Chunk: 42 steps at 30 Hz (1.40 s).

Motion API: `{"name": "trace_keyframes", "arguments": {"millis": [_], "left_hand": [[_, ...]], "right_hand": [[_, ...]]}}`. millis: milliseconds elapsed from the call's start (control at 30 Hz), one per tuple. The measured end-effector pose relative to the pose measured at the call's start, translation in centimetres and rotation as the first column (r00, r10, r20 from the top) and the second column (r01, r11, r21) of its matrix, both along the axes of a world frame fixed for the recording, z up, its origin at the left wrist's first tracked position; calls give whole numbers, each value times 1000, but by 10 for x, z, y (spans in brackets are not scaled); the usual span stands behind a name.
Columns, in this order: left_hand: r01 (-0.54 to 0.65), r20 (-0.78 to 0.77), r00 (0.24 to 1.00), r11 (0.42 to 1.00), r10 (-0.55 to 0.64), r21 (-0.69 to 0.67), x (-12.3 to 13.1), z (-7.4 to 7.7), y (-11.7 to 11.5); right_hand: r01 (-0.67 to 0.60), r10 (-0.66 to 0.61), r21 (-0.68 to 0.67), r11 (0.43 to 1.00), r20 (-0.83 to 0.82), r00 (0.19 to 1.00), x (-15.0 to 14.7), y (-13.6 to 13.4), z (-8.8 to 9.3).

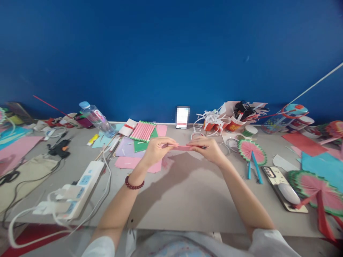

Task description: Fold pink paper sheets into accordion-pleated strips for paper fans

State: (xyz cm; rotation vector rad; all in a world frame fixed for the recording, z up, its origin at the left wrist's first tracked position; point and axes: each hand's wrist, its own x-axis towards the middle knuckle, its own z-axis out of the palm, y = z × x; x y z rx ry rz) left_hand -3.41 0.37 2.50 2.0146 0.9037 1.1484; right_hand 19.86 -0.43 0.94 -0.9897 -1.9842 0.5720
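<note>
A narrow strip of folded pink paper [183, 147] is stretched between my two hands, above the middle of the table. My left hand [160, 148] pinches its left end between thumb and fingers. At the other end, my right hand [205, 148] grips it the same way. Fingers cover both ends, so how many layers it has I cannot tell. Behind my left hand lies a pleated pink paper piece with green edges [143, 131], on top of a green sheet [146, 144]. Flat pink paper [128, 162] rests beside my left forearm.
A power strip [87, 182] with white cables lies left, near a glue gun [59, 148] and a tilted bottle [98, 117]. Paper fans [253, 153], a phone with a mouse [288, 193] on it and red cups [234, 125] stand right. A blue wall [171, 53] closes the back.
</note>
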Motion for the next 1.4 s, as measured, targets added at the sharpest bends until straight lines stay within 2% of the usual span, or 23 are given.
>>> {"name": "trace_keyframes", "arguments": {"millis": [300, 467, 533, 600, 733, 833, 1033, 1200, 1400], "left_hand": [[-2, 16, 1000, 1000, 2, -19, -1, -2, 1], [0, -24, 1000, 1000, 0, -4, 1, 1, -1], [-24, -109, 994, 997, 32, 70, 2, 4, -4], [-52, -233, 967, 975, 103, 218, 4, 7, -8], [2, -451, 855, 869, 255, 495, 13, 6, -19], [24, -483, 818, 821, 312, 571, 17, 0, -21], [-35, -399, 843, 776, 361, 630, 13, -4, -14], [-29, -398, 841, 764, 366, 644, 12, -2, -13], [-17, -409, 841, 772, 354, 635, 13, -2, -14]], "right_hand": [[69, -76, 158, 985, 36, 997, -2, -2, -2], [144, -168, 286, 947, 61, 984, -4, -5, -2], [148, -189, 354, 923, 83, 978, -5, -5, -4], [123, -187, 413, 903, 120, 975, -7, -5, -6], [57, -169, 462, 885, 205, 964, -14, -7, -10], [35, -141, 452, 892, 202, 969, -18, -9, -11], [69, -119, 321, 944, 139, 983, -11, -8, -4], [83, -100, 160, 984, 101, 990, -6, -10, 1], [110, -119, 116, 987, 74, 990, -7, -11, 0]]}}
